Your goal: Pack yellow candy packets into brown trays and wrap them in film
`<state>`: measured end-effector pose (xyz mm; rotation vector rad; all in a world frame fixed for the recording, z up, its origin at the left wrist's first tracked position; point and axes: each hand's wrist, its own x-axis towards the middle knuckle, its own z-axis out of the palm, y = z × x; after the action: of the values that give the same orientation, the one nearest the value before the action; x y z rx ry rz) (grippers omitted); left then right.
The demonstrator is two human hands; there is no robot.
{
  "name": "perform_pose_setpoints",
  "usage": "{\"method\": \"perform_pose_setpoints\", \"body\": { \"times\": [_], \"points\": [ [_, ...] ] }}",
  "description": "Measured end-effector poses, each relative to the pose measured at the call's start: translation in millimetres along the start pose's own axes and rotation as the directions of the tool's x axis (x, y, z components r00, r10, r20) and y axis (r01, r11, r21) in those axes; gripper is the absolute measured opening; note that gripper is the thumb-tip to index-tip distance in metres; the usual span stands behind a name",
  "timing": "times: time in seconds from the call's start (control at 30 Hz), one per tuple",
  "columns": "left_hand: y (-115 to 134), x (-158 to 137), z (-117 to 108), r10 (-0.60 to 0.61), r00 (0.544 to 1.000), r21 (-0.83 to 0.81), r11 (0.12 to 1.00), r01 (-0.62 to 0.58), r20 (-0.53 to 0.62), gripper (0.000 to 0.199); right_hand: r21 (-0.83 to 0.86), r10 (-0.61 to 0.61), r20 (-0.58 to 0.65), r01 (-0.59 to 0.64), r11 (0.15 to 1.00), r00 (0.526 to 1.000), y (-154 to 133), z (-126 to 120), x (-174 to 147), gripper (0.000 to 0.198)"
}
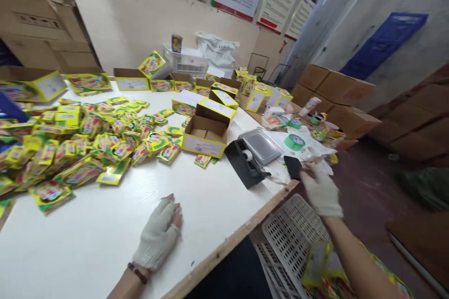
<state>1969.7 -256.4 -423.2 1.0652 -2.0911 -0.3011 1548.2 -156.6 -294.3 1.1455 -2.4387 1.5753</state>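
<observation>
My left hand [158,233], in a pale fingerless glove, lies on the white table [210,196] with nothing in it, fingers stretched forward. At the table's right edge my right hand [321,191], gloved the same way and slightly blurred, grips the near end of a flat black phone [293,167]. Just left of the phone are a black tape dispenser [247,161] and a grey flat scale-like device [261,145]. Beyond my left hand stands an open yellow-edged carton [205,138], with small colourful boxes [119,145] heaped to its left.
Several display cartons [131,79] line the table's back. Green tape [294,142] and clutter lie at the right corner. Below the right edge is a white plastic basket [294,224] with yellow packs [321,266]. Brown cardboard boxes [333,86] are stacked behind on the right.
</observation>
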Motion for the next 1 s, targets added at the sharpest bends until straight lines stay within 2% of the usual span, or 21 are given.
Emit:
{"method": "perform_pose_setpoints", "body": {
  "times": [0.03,0.1,0.13,0.2,0.23,0.3,0.37,0.4,0.47,0.5,0.53,0.57,0.6,0.67,0.7,0.73,0.77,0.83,0.9,0.93,1.0],
  "points": [
    [0.1,0.1,-1.4,-0.008,1.0,-0.011,1.0,0.008,-0.003,0.022,0.099,-0.114,0.112,0.103,0.99,0.987,-23.6,34.3,6.1,0.031],
    [-0.3,0.0,-4.1,-0.031,0.999,-0.039,0.999,0.031,-0.015,0.02,0.249,-0.355,0.336,0.282,0.927,0.872,-72.1,103.6,11.5,0.031],
    [-1.0,-0.4,-5.0,-0.051,0.998,-0.054,0.997,0.05,-0.022,0.019,0.224,-0.4,0.414,0.335,0.915,0.818,-95.2,134.7,12.0,0.031],
    [-3.2,-1.9,-5.8,-0.122,0.991,-0.09,0.989,0.117,-0.053,0.02,0.076,-0.337,0.578,0.363,0.929,0.743,-134.9,182.3,10.2,0.032],
    [-4.4,-2.7,-6.0,-0.181,0.981,-0.124,0.977,0.171,-0.067,0.022,0.015,-0.295,0.629,0.368,0.93,0.719,-150.7,197.0,7.9,0.03],
    [-6.4,-3.6,-7.1,-0.324,0.943,-0.255,0.921,0.295,-0.079,0.034,-0.033,-0.253,0.686,0.377,0.926,0.682,-174.0,207.8,-0.4,0.023],
    [-6.9,-3.1,-10.8,-0.431,0.9,-0.453,0.818,0.355,-0.072,0.05,0.115,-0.316,0.722,0.343,0.932,0.616,-187.7,197.6,-14.3,0.017],
    [-6.5,-2.6,-13.8,-0.456,0.887,-0.555,0.759,0.341,-0.078,0.056,0.244,-0.38,0.743,0.305,0.921,0.552,-191.4,187.5,-22.7,0.023],
    [-4.5,-1.9,-21.3,-0.466,0.874,-0.701,0.669,0.247,-0.137,0.066,0.489,-0.552,0.736,0.256,0.834,0.391,-193.3,165.1,-38.9,0.039],
    [-3.1,-2.2,-25.0,-0.47,0.865,-0.737,0.645,0.202,-0.175,0.069,0.557,-0.629,0.711,0.293,0.777,0.316,-191.6,156.1,-45.1,0.045],
    [-1.7,-3.0,-28.2,-0.488,0.848,-0.753,0.632,0.182,-0.205,0.071,0.568,-0.677,0.689,0.388,0.725,0.257,-188.5,150.3,-49.3,0.05],
    [-0.5,-4.2,-30.6,-0.521,0.827,-0.758,0.623,0.196,-0.214,0.074,0.521,-0.699,0.674,0.517,0.679,0.239,-184.4,148.3,-51.2,0.056],
    [0.4,-5.7,-32.0,-0.559,0.806,-0.755,0.611,0.239,-0.197,0.076,0.426,-0.698,0.667,0.636,0.644,0.26,-179.9,150.4,-50.9,0.062],
    [0.6,-8.6,-32.5,-0.625,0.772,-0.714,0.592,0.373,-0.116,0.075,0.183,-0.64,0.666,0.748,0.638,0.383,-172.7,164.9,-45.4,0.076],
    [-0.1,-9.3,-32.4,-0.638,0.767,-0.663,0.602,0.446,-0.063,0.069,0.088,-0.592,0.671,0.746,0.66,0.445,-171.1,175.4,-41.2,0.082],
    [-1.2,-9.1,-32.8,-0.629,0.778,-0.587,0.634,0.504,-0.01,0.061,0.032,-0.542,0.693,0.731,0.682,0.475,-171.2,186.4,-36.9,0.085],
    [-2.6,-7.8,-34.3,-0.598,0.801,-0.486,0.693,0.533,0.025,0.051,0.007,-0.492,0.737,0.722,0.692,0.464,-172.9,196.9,-32.7,0.084],
    [-5.9,-0.2,-42.4,-0.517,0.855,-0.272,0.819,0.506,0.035,0.04,0.002,-0.404,0.84,0.741,0.671,0.363,-179.2,211.6,-25.0,0.066],
    [-9.4,17.1,-58.0,-0.44,0.898,-0.125,0.893,0.433,-0.028,0.037,-0.003,-0.34,0.9,0.784,0.621,0.273,-185.0,213.0,-17.8,0.039],
    [-11.0,30.2,-67.7,-0.406,0.911,-0.07,0.913,0.401,-0.077,0.037,-0.01,-0.329,0.908,0.798,0.602,0.26,-185.9,207.9,-14.1,0.031],
    [-13.0,65.5,-86.1,-0.341,0.93,0.015,0.938,0.346,-0.135,0.035,-0.018,-0.349,0.896,0.805,0.593,0.276,-181.3,186.9,-6.4,0.027]
  ]
}}
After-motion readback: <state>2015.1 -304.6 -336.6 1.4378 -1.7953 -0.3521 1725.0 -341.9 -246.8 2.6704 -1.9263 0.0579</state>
